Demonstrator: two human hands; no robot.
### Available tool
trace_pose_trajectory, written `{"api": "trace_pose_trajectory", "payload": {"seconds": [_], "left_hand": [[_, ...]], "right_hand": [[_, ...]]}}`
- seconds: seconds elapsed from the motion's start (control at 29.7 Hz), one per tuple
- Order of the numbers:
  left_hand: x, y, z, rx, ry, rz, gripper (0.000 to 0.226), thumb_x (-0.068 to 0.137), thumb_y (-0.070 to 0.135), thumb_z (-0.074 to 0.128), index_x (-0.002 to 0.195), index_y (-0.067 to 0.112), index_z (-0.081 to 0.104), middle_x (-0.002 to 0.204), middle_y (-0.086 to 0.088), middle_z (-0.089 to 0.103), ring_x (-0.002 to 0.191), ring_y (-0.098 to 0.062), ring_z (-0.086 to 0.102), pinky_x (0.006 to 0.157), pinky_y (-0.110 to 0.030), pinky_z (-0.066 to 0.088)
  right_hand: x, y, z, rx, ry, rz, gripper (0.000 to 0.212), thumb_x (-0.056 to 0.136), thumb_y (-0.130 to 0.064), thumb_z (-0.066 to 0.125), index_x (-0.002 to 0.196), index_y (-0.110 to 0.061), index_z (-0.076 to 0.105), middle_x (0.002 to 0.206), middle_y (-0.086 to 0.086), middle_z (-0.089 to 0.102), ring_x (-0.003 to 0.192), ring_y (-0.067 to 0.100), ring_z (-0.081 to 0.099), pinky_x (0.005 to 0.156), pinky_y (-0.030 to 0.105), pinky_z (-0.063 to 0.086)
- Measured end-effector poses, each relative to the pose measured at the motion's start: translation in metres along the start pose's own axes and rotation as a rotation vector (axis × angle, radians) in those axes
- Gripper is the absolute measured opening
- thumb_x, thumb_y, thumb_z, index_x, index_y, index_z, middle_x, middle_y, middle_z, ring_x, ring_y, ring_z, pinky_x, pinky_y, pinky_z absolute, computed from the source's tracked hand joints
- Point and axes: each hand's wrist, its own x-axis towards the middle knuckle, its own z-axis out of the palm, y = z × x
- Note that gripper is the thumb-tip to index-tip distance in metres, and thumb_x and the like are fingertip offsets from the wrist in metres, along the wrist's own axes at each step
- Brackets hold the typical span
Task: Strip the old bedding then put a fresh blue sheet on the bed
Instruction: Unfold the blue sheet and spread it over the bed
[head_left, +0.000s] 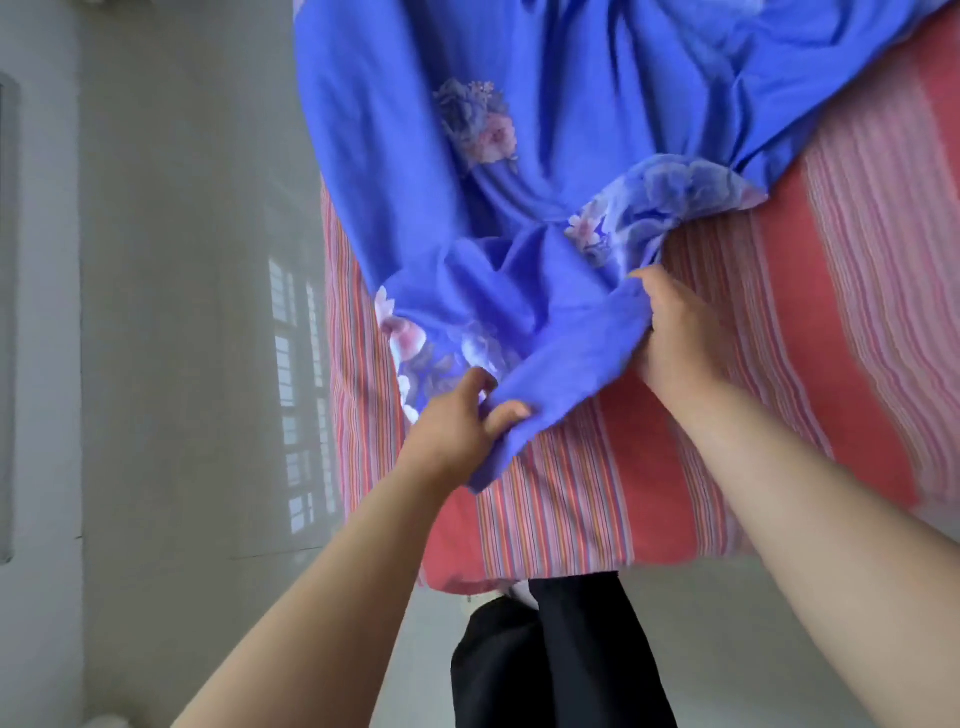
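Step in hand, as judged: spreading the fresh sheet. One blue sheet (545, 130), printed with pink and pale flowers, lies rumpled across the bed (857, 291); its near edge is bunched and lifted just above the red-and-pink striped surface. Whether that striped fabric is a mattress cover or leftover bedding cannot be told, so I cannot confirm that stripping is complete.

Grip state: left hand (457, 421) pinches the near hem of the sheet, thumb on top and fingers curled beneath the cloth. Right hand (675, 332) holds a gathered fold of the same edge, fingers wrapped into the fabric. The two hands sit near each other, both on one short stretch of hem.

Position: most of the sheet covers the far and left part of the bed; the near and right part of the striped surface lies bare. The sheet's left side hangs over the bed edge toward the floor (182, 364).

Next move, judged: draw the hands apart along the hem to open the bunch, then pull toward the near bed edge and rightward to cover the bare stripes evenly.

Count: sheets 1, beds 1, hands 2, both engaged.
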Motion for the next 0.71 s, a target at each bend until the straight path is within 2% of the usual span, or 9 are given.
{"api": "trace_pose_trajectory", "payload": {"seconds": [0.07, 0.1, 0.2, 0.27, 0.3, 0.4, 0.51, 0.61, 0.71], "left_hand": [[-0.017, -0.011, 0.003, 0.35, -0.203, 0.001, 0.067, 0.072, 0.073, 0.059, 0.11, 0.019, 0.044, 0.08, -0.002, 0.06, 0.087, -0.027, 0.061, 0.069, -0.036, 0.043], [-0.025, -0.017, 0.006, 0.512, -0.247, 0.006, 0.069, 0.071, 0.072, 0.061, 0.113, 0.02, 0.043, 0.084, -0.002, 0.062, 0.09, -0.027, 0.062, 0.069, -0.035, 0.044], [-0.045, -0.034, 0.012, 0.753, -0.127, 0.006, 0.035, 0.085, 0.039, 0.057, 0.113, 0.02, 0.053, 0.108, -0.005, 0.064, 0.097, -0.031, 0.062, 0.075, -0.036, 0.047], [-0.055, -0.042, 0.006, 0.701, 0.073, 0.014, 0.026, 0.085, 0.027, 0.057, 0.108, 0.015, 0.058, 0.113, -0.006, 0.06, 0.093, -0.034, 0.063, 0.07, -0.037, 0.047], [-0.062, -0.044, 0.0, 0.657, 0.185, 0.058, 0.026, 0.082, 0.028, 0.063, 0.103, 0.012, 0.06, 0.111, -0.008, 0.057, 0.088, -0.036, 0.063, 0.063, -0.038, 0.046], [-0.074, -0.052, -0.019, 0.512, 0.538, 0.236, 0.019, 0.064, 0.016, 0.07, 0.079, 0.006, 0.064, 0.098, -0.013, 0.056, 0.08, -0.036, 0.057, 0.051, -0.037, 0.045], [-0.08, -0.058, -0.04, 0.188, 0.783, 0.083, 0.019, 0.07, 0.002, 0.056, 0.087, 0.006, 0.063, 0.108, -0.011, 0.056, 0.092, -0.032, 0.052, 0.066, -0.033, 0.041], [-0.091, -0.048, -0.044, -0.28, 0.872, -0.007, 0.028, 0.075, -0.006, 0.047, 0.096, 0.006, 0.061, 0.09, 0.001, 0.057, 0.085, -0.02, 0.052, 0.067, -0.011, 0.035], [-0.111, -0.04, -0.034, -0.335, 0.754, 0.074, 0.035, 0.076, -0.008, 0.046, 0.103, 0.009, 0.06, 0.088, 0.007, 0.06, 0.08, -0.009, 0.051, 0.068, -0.007, 0.039]], "right_hand": [[-0.019, 0.002, -0.012, -0.194, -0.12, -0.049, 0.026, 0.084, -0.011, 0.053, 0.108, -0.014, 0.062, 0.091, 0.023, 0.067, 0.083, 0.045, 0.063, 0.062, 0.039, 0.041], [-0.031, 0.002, -0.017, -0.288, -0.199, -0.085, 0.026, 0.085, -0.021, 0.049, 0.108, -0.017, 0.062, 0.092, 0.022, 0.068, 0.083, 0.044, 0.064, 0.063, 0.038, 0.042], [-0.068, 0.008, -0.027, -0.532, -0.556, -0.119, 0.037, 0.086, -0.057, 0.044, 0.107, -0.03, 0.057, 0.107, 0.003, 0.068, 0.097, 0.029, 0.065, 0.074, 0.034, 0.044], [-0.095, 0.016, -0.034, -0.668, -0.782, -0.083, 0.048, 0.081, -0.069, 0.049, 0.108, -0.03, 0.054, 0.111, -0.003, 0.064, 0.104, 0.024, 0.062, 0.073, 0.032, 0.042], [-0.11, 0.021, -0.037, -0.712, -0.828, -0.083, 0.044, 0.084, -0.065, 0.049, 0.108, -0.028, 0.053, 0.112, -0.002, 0.063, 0.104, 0.024, 0.062, 0.074, 0.032, 0.044], [-0.143, 0.028, -0.043, -0.748, -0.788, -0.073, 0.021, 0.093, -0.03, 0.044, 0.111, -0.025, 0.055, 0.111, 0.003, 0.064, 0.103, 0.027, 0.063, 0.078, 0.035, 0.049], [-0.161, 0.038, -0.056, -0.712, -0.733, 0.002, 0.024, 0.092, -0.019, 0.042, 0.111, -0.023, 0.056, 0.115, 0.003, 0.057, 0.105, 0.027, 0.062, 0.077, 0.036, 0.048], [-0.175, 0.063, -0.063, -0.734, -0.705, 0.006, 0.031, 0.091, -0.014, 0.043, 0.118, -0.024, 0.055, 0.125, -0.002, 0.053, 0.12, 0.02, 0.051, 0.091, 0.035, 0.042], [-0.183, 0.073, -0.054, -0.59, -0.59, -0.073, 0.048, 0.083, -0.006, 0.052, 0.129, -0.017, 0.054, 0.138, 0.004, 0.052, 0.133, 0.019, 0.042, 0.111, 0.036, 0.024]]}}
